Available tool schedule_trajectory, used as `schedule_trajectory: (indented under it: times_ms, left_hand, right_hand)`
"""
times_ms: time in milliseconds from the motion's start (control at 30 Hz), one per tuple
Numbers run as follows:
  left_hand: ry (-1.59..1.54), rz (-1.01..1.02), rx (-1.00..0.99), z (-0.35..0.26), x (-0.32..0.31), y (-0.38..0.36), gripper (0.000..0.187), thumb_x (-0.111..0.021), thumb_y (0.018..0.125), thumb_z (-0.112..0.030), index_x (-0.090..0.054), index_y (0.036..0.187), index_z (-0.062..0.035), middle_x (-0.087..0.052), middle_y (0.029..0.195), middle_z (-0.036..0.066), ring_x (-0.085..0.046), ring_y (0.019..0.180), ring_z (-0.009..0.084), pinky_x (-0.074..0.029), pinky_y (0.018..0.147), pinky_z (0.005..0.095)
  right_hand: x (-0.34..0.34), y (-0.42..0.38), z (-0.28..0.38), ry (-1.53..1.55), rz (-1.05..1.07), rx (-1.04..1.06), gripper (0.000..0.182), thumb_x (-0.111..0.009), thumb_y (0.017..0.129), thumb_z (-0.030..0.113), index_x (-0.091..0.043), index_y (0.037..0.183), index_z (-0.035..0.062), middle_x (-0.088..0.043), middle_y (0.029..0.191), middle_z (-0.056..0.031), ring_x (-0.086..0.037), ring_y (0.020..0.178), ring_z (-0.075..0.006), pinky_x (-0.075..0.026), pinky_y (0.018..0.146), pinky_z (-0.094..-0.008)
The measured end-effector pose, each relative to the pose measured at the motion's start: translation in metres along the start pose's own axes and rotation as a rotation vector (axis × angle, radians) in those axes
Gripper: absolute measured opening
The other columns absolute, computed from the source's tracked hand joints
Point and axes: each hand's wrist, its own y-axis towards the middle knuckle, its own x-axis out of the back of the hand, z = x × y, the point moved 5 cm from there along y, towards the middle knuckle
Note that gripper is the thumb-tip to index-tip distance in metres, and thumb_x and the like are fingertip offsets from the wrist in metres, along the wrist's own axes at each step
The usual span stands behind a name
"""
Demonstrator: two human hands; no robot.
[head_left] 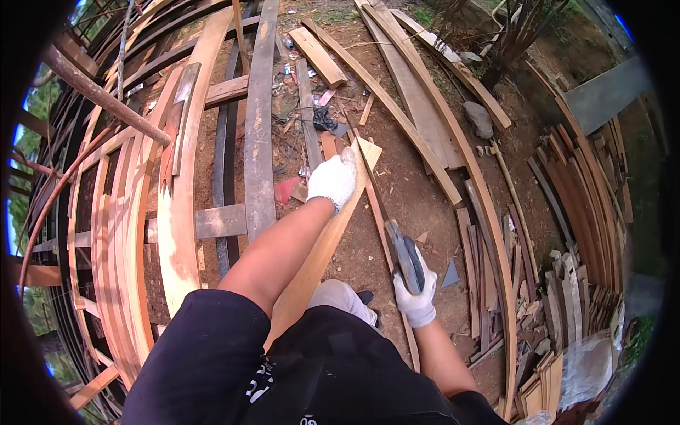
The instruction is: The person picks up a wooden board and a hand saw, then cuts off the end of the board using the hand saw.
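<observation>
My left hand (pixel 333 178), in a white knit glove, grips a pale wooden board (pixel 315 262) close to its far end. The board runs from under my left arm outward and slightly right. In my right hand (pixel 416 294), gloved in white and grey, is the grey, worn handle of a handsaw (pixel 404 256). Its thin blade, seen nearly edge-on, reaches forward and overlaps the board's far end, just right of my left fingers. The fingers of the left hand on the board's underside are hidden.
Long planks (pixel 411 92) lie on the dirt ahead and to the right. A timber frame with boards (pixel 191 163) and a grey beam (pixel 261 120) stands at left. Stacked wood strips (pixel 591 205), a rock (pixel 478 119) and litter (pixel 324 117) are around.
</observation>
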Motion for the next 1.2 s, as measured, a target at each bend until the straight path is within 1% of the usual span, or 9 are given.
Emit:
schedule_trajectory:
  times_ms: [100, 167, 433, 533, 600, 667, 900, 1100, 1200]
  left_hand:
    - [-0.008, -0.014, 0.017, -0.005, 0.002, -0.011, 0.074, -0.022, 0.110, -0.051, -0.072, 0.112, 0.0040, -0.069, 0.114, 0.034, -0.065, 0.114, 0.0498, -0.048, 0.104, 0.0548]
    - [0.022, 0.005, 0.045, -0.006, 0.006, -0.013, 0.074, -0.022, 0.110, -0.051, -0.072, 0.114, 0.0046, -0.069, 0.116, 0.035, -0.065, 0.115, 0.0497, -0.047, 0.104, 0.0546]
    - [0.001, 0.061, 0.041, -0.007, 0.006, -0.007, 0.075, -0.018, 0.110, -0.051, -0.069, 0.118, 0.0028, -0.068, 0.118, 0.033, -0.061, 0.118, 0.0503, -0.045, 0.104, 0.0549]
    - [-0.014, 0.030, 0.056, -0.012, 0.012, -0.017, 0.073, -0.021, 0.111, -0.049, -0.071, 0.114, 0.0036, -0.070, 0.114, 0.033, -0.066, 0.112, 0.0499, -0.048, 0.104, 0.0540]
    - [-0.014, 0.014, 0.021, -0.008, 0.009, -0.010, 0.073, -0.021, 0.111, -0.049, -0.071, 0.115, 0.0034, -0.070, 0.114, 0.032, -0.066, 0.112, 0.0499, -0.048, 0.104, 0.0538]
    - [0.039, -0.032, 0.005, 0.002, -0.001, -0.007, 0.072, -0.021, 0.110, -0.049, -0.071, 0.115, 0.0028, -0.070, 0.115, 0.031, -0.066, 0.111, 0.0496, -0.049, 0.102, 0.0537]
    - [-0.034, 0.032, 0.025, -0.010, 0.012, -0.017, 0.073, -0.019, 0.111, -0.048, -0.070, 0.113, 0.0051, -0.068, 0.115, 0.034, -0.062, 0.114, 0.0517, -0.047, 0.102, 0.0552]
    - [-0.034, 0.011, 0.036, -0.002, 0.006, -0.009, 0.071, -0.024, 0.110, -0.049, -0.072, 0.112, 0.0036, -0.070, 0.115, 0.032, -0.066, 0.113, 0.0475, -0.048, 0.104, 0.0527]
    - [-0.003, 0.011, 0.002, 0.001, -0.005, -0.023, 0.072, -0.024, 0.110, -0.049, -0.073, 0.109, 0.0034, -0.070, 0.114, 0.032, -0.066, 0.112, 0.0476, -0.049, 0.103, 0.0527]
  right_hand:
    - [-0.058, 0.129, -0.005, 0.064, -0.054, 0.022, 0.055, -0.073, 0.085, 0.014, -0.061, 0.136, -0.0037, -0.075, 0.110, -0.0243, -0.075, 0.102, -0.0361, -0.058, 0.089, -0.0408]
    - [-0.060, 0.127, 0.002, 0.081, -0.065, 0.045, 0.055, -0.073, 0.085, 0.014, -0.061, 0.136, -0.0032, -0.075, 0.110, -0.0244, -0.075, 0.103, -0.0364, -0.058, 0.090, -0.0408]
    - [0.041, -0.056, 0.029, -0.054, 0.030, -0.049, 0.066, -0.064, 0.079, 0.002, -0.056, 0.145, -0.0056, -0.068, 0.132, -0.0266, -0.070, 0.121, -0.0338, -0.055, 0.101, -0.0383]
    - [-0.018, 0.040, -0.015, 0.089, -0.025, 0.033, 0.061, -0.069, 0.084, 0.011, -0.058, 0.142, -0.0044, -0.069, 0.130, -0.0264, -0.072, 0.116, -0.0335, -0.056, 0.098, -0.0383]
    - [-0.055, 0.120, -0.022, 0.101, 0.025, -0.091, 0.052, -0.071, 0.085, 0.014, -0.063, 0.134, -0.0020, -0.074, 0.114, -0.0245, -0.074, 0.105, -0.0370, -0.058, 0.090, -0.0401]
    - [-0.056, 0.125, 0.003, 0.080, -0.079, 0.055, 0.048, -0.071, 0.086, 0.015, -0.065, 0.131, -0.0023, -0.074, 0.110, -0.0246, -0.074, 0.103, -0.0383, -0.058, 0.090, -0.0402]
    - [0.035, -0.054, 0.039, 0.123, -0.031, -0.108, 0.064, -0.062, 0.081, 0.002, -0.055, 0.145, -0.0070, -0.069, 0.132, -0.0246, -0.069, 0.124, -0.0309, -0.051, 0.107, -0.0385]
    - [-0.064, 0.132, -0.002, 0.063, -0.078, 0.018, 0.054, -0.074, 0.085, 0.011, -0.062, 0.135, -0.0032, -0.073, 0.120, -0.0249, -0.073, 0.111, -0.0336, -0.056, 0.095, -0.0408]
    - [-0.044, 0.098, 0.004, 0.053, -0.029, -0.017, 0.054, -0.073, 0.085, 0.011, -0.061, 0.136, -0.0038, -0.072, 0.121, -0.0255, -0.073, 0.111, -0.0346, -0.057, 0.095, -0.0409]
